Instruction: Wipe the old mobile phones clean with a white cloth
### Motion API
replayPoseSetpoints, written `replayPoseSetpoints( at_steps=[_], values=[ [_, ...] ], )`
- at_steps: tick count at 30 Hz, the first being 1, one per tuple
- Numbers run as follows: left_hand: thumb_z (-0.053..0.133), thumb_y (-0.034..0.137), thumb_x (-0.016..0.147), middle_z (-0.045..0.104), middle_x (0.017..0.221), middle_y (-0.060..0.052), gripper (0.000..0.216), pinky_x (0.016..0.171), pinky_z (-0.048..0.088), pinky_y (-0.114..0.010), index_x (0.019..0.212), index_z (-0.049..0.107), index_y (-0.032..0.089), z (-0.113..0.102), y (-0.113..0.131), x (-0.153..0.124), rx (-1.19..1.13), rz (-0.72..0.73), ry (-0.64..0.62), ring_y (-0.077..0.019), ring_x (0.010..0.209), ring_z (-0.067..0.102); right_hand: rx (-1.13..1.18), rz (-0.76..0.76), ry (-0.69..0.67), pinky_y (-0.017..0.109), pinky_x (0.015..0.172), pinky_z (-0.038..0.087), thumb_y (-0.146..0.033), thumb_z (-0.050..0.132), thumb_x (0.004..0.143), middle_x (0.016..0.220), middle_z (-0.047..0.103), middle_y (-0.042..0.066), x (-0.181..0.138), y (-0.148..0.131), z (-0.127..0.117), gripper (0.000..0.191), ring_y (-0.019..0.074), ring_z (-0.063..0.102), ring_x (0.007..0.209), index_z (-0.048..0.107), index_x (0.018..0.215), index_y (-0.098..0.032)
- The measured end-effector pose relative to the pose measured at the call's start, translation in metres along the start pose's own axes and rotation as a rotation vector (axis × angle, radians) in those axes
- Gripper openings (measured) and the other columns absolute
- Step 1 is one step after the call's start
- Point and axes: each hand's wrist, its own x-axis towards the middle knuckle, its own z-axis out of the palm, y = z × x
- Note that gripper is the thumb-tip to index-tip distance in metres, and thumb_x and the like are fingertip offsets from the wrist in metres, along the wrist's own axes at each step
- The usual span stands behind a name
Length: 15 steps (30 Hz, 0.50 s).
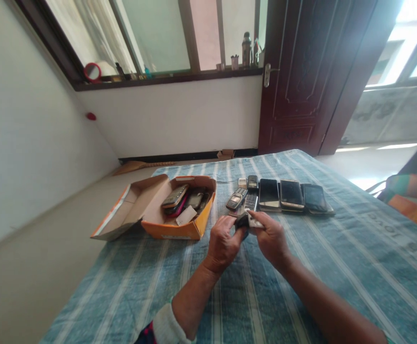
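Observation:
Both of my hands meet over a blue striped cloth (301, 267) and grip one small dark phone (243, 220) with a white part on its right side. My left hand (223, 242) wraps round its left end, and my right hand (271, 238) pinches the white end. Just beyond my hands lie several phones in a row: keypad phones (237, 198) on the left and three touchscreen phones (291, 195) on the right. An open orange cardboard box (179, 230) to the left holds several more phones (175, 196) and a white card.
The cloth covers a bed or table that ends at the left over a pale floor (50, 239). A dark wooden door (301, 71) stands behind, with a window sill (165, 76) holding small items. Colourful fabric (409, 196) lies at the far right.

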Motion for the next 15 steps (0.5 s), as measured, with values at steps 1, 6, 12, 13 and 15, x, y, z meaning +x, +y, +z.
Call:
replayPoseSetpoints(
  at_steps=[1, 6, 12, 13, 15],
  values=[
    [0.061, 0.021, 0.083, 0.067, 0.077, -0.004, 0.006, 0.071, 0.05, -0.029, 0.08, 0.064, 0.017, 0.0, -0.001, 0.0, 0.007, -0.007, 0.0, -0.0176, 0.075, 0.062, -0.019, 0.031, -0.025, 0.03, 0.073, 0.053, -0.012, 0.052, 0.076, 0.088, 0.072, 0.003, -0.002, 0.003, 0.0, 0.033, 0.0181, 0.067, 0.079, 0.073, 0.1, -0.022],
    [0.062, 0.021, 0.081, 0.066, 0.073, -0.003, 0.006, 0.069, 0.05, -0.029, 0.077, 0.063, 0.017, -0.002, -0.002, 0.0, 0.073, -0.036, 0.005, -0.018, 0.072, 0.061, -0.081, 0.131, -0.119, 0.029, 0.067, 0.052, -0.011, 0.049, 0.074, 0.082, 0.073, 0.001, -0.01, 0.013, 0.003, 0.037, 0.0185, 0.066, 0.073, 0.074, 0.099, -0.022],
    [0.067, 0.018, 0.077, 0.069, 0.079, -0.002, 0.006, 0.071, 0.05, -0.028, 0.083, 0.068, 0.018, -0.008, 0.001, 0.004, -0.002, -0.11, -0.073, -0.0175, 0.077, 0.063, -0.053, 0.141, -0.061, 0.032, 0.071, 0.054, -0.014, 0.05, 0.075, 0.086, 0.074, 0.003, -0.012, 0.012, 0.004, 0.034, 0.0204, 0.068, 0.078, 0.074, 0.099, -0.021],
    [0.067, 0.017, 0.077, 0.07, 0.08, -0.002, 0.007, 0.071, 0.051, -0.028, 0.084, 0.069, 0.018, -0.008, 0.002, 0.005, -0.031, -0.127, -0.082, -0.0175, 0.078, 0.064, -0.048, 0.128, -0.05, 0.031, 0.071, 0.054, -0.015, 0.051, 0.075, 0.086, 0.074, 0.003, -0.011, 0.011, 0.004, 0.033, 0.0202, 0.068, 0.077, 0.073, 0.098, -0.021],
    [0.068, 0.017, 0.076, 0.07, 0.08, -0.002, 0.007, 0.071, 0.051, -0.027, 0.082, 0.07, 0.018, -0.007, 0.003, 0.004, -0.095, -0.152, -0.088, -0.0171, 0.077, 0.064, -0.043, 0.088, -0.019, 0.031, 0.07, 0.054, -0.015, 0.052, 0.076, 0.086, 0.073, 0.003, -0.009, 0.01, 0.003, 0.031, 0.0195, 0.067, 0.077, 0.073, 0.097, -0.021]
  ],
)
